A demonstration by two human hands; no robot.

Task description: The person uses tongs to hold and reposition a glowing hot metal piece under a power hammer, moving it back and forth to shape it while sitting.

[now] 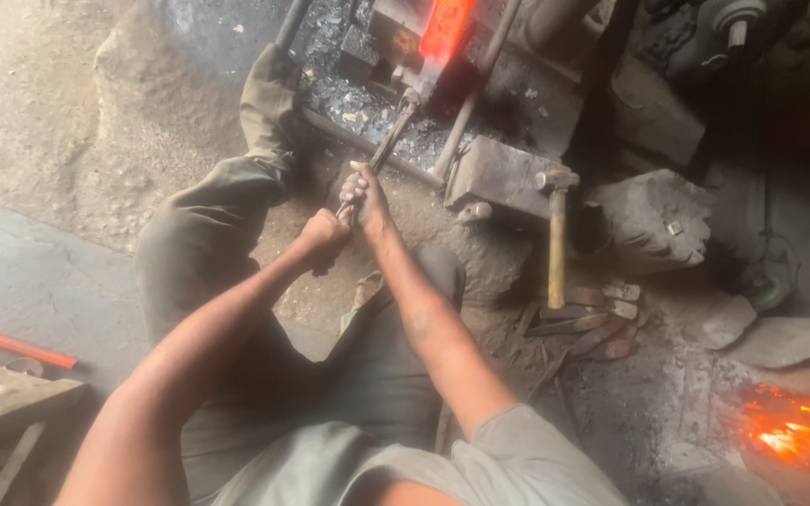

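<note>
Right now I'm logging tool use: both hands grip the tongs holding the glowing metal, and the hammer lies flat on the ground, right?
Not quite. The head view shows the hammer standing upright, head against the anvil block. Both hands, left and right, do grip the tongs holding glowing metal.

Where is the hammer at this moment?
In the head view, the hammer leans, head up, against the anvil block, to the right of both hands, untouched.

Dirt floor [67,122], gray and dusty, bright with daylight on the left. Flat concrete slab [21,281] lower left. Dark and shadowy at the top right. Glowing orange fire [794,426] in the bottom right corner. Big gray stones [653,220] lying around, black ash [349,94] up top.
</note>
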